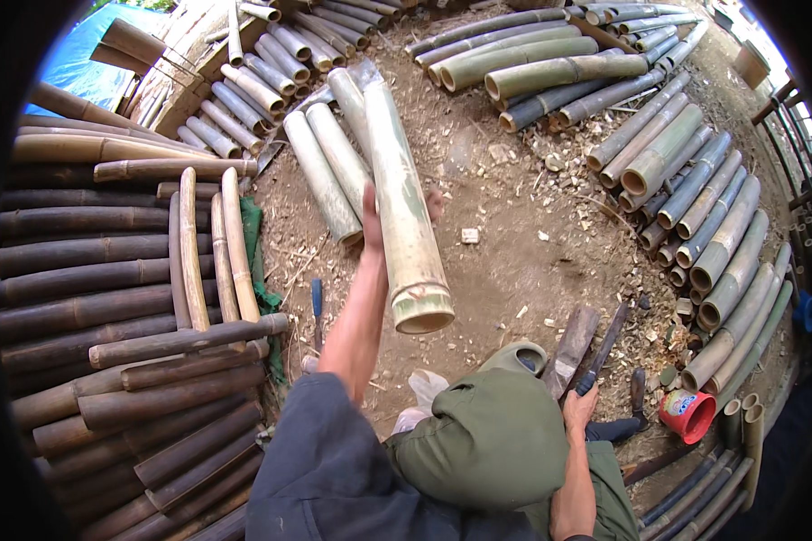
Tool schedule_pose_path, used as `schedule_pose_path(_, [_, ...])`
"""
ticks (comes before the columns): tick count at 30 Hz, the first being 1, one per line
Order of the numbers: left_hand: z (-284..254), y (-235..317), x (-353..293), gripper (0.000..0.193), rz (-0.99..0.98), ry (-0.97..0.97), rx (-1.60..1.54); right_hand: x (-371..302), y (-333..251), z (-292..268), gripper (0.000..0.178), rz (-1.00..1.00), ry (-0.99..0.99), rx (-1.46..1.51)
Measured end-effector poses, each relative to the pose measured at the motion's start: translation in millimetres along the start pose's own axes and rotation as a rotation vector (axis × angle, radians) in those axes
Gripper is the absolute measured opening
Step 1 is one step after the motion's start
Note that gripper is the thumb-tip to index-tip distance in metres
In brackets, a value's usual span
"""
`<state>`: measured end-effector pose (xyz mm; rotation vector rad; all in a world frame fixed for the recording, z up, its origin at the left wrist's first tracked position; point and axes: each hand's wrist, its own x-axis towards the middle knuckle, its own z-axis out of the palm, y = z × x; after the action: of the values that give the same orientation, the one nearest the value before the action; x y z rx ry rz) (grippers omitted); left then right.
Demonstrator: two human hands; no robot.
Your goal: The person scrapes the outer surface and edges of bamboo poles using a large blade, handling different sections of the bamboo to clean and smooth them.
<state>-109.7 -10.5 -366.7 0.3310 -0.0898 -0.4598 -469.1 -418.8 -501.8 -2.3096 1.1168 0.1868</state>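
Note:
My left hand [373, 225] is closed around a thick, pale bamboo tube [408, 207], raised off the ground with its open end tilted toward me. The thumb shows on the tube's left side and fingertips on its right; the palm is hidden behind it. Low on the right, my right hand [579, 408] grips the black handle of a machete [608, 344], its dark blade pointing up and away. Beside the blade lies a flat wooden block [572, 350]. Beyond my olive-green trouser knee [478, 437], a short bamboo end [523, 357] sticks out.
Pale bamboo tubes [320, 176] lie just beyond my left hand. Dark bamboo poles [90, 270] are stacked at left, and cut tubes [731, 270] line the right. A red bucket [686, 415] stands at right. Wood chips [595, 261] litter the dirt near a blue-handled tool [317, 299].

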Motion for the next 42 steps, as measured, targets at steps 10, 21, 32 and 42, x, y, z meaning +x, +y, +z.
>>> schedule_pose_path(10, [121.3,27.0,5.2,0.078,-0.273,0.222,-0.018,15.5,-81.5,-86.7,0.045,-0.235,0.194,0.346])
schedule_pose_path(21, [200.8,-15.0,-5.6,0.075,-0.664,0.309,0.171,-48.5,-232.8,-234.9,0.044,-0.598,0.192,0.369])
schedule_pose_path(32, [185.7,-151.4,-105.1,0.090,-0.712,0.323,-0.091,-117.1,-223.3,-218.7,0.024,-1.026,0.124,0.135])
schedule_pose_path(42, [186.4,-138.4,-109.0,0.080,-0.675,0.372,0.125,-109.7,-232.8,-212.5,0.025,-1.036,-0.095,0.012])
